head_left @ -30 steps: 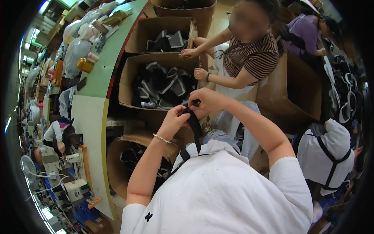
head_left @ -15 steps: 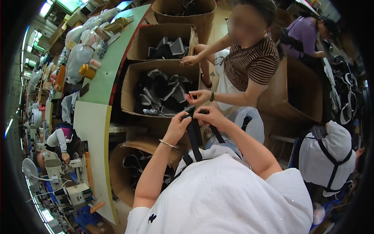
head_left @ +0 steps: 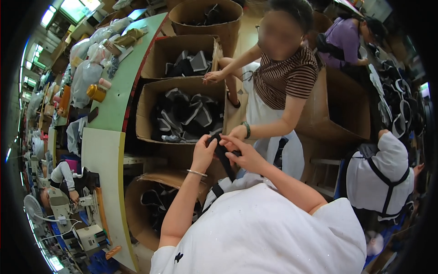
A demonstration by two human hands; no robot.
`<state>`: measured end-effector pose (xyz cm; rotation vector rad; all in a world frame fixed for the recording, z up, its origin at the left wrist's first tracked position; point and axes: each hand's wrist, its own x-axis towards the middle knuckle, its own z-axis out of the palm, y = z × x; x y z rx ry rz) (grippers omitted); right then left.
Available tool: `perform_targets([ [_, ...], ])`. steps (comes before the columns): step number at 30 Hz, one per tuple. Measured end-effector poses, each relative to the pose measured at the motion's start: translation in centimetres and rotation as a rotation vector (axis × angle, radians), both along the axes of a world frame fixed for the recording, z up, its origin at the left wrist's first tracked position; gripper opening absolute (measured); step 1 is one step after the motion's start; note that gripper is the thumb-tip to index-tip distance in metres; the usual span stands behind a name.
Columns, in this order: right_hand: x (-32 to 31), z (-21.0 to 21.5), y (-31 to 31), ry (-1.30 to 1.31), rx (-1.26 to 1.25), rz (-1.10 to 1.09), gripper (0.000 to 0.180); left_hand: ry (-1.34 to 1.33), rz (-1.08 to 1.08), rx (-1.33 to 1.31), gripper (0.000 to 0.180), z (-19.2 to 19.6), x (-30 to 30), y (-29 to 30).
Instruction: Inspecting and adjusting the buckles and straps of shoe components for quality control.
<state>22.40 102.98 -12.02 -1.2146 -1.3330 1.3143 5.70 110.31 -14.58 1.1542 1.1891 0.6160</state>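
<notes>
Head view: black strap [head_left: 225,160] between the hands [head_left: 201,154] [head_left: 248,158], in the left's pinch, right half-curled, grip unclear

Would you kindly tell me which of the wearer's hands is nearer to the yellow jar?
Left. The left hand is to the yellow jar's right; the right hand is farther right.

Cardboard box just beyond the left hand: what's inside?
A loose heap of black and grey fabric pieces with pale edging. It covers the bottom of the box, so anything underneath can't be seen.
</notes>
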Motion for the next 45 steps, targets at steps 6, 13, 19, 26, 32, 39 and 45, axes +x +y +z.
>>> perform_targets([
  [6,-0.5,-1.5,3.1,-0.242,-0.146,0.102,0.064,-0.116,-0.042,-0.091,0.022,-1.9,0.8,0.7],
  [13,-0.6,-5.3,-0.4,-0.301,-0.13,-0.011,0.058,-0.015,-0.122,-0.13,0.023,-6.3,-0.2,-2.7],
  [19,-1.5,-6.5,-2.9,-0.302,-0.133,0.141,0.061,-0.16,0.022,-0.253,0.022,-6.4,-0.9,-6.7],
  [26,-2.5,-6.9,-2.6,-0.185,-0.047,0.034,0.056,-0.124,-0.004,-0.187,0.023,-5.3,-1.5,-7.0],
  [32,-3.0,-5.3,-3.0,-0.261,-0.091,0.002,0.046,-0.063,0.065,-0.128,0.022,-5.7,-1.7,-8.1],
  [39,-3.2,-5.5,-2.9,-0.216,-0.084,-0.014,0.04,-0.102,0.121,-0.122,0.02,-5.9,-1.9,-8.0],
  [45,-3.1,-5.5,-3.0,-0.198,-0.114,-0.035,0.034,-0.097,0.147,-0.095,0.018,-6.1,-1.9,-8.2],
])
